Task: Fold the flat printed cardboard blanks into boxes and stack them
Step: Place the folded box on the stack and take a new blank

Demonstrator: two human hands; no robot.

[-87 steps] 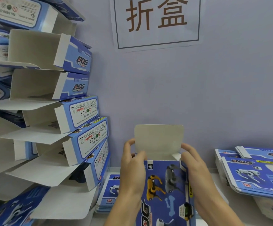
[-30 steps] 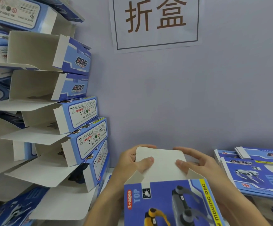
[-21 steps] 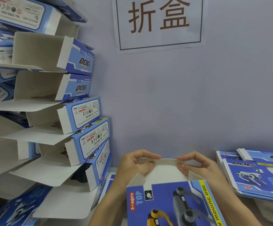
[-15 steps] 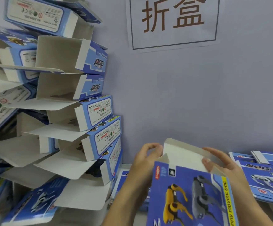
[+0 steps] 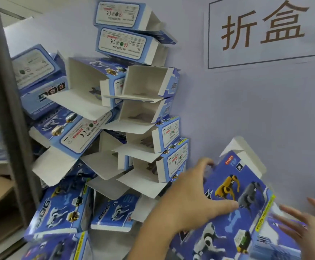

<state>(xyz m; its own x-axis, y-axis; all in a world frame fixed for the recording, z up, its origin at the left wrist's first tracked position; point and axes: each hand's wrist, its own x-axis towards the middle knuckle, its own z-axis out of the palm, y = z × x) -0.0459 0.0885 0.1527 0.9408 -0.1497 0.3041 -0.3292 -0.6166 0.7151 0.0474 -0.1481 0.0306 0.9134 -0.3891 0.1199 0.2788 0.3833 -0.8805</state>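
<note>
A folded blue box [image 5: 233, 199] printed with yellow and grey robot dogs tilts leftward at the lower right, its white top flap partly tucked. My left hand [image 5: 188, 201] grips the box along its left edge, thumb on the printed front. My right hand [image 5: 310, 222] hovers just right of the box with fingers spread, off the cardboard. A tall leaning stack of folded boxes [image 5: 149, 139] with open white flaps stands against the wall to the left.
More folded boxes [image 5: 59, 212] lie jumbled at the stack's foot, lower left. A dark vertical post [image 5: 8, 102] runs down the left side. A paper sign [image 5: 265, 32] with brown characters hangs on the pale wall above.
The view has swung left toward the stack. The box has tilted and moved leftward in my left hand, and my right hand has let go of its top flap.
</note>
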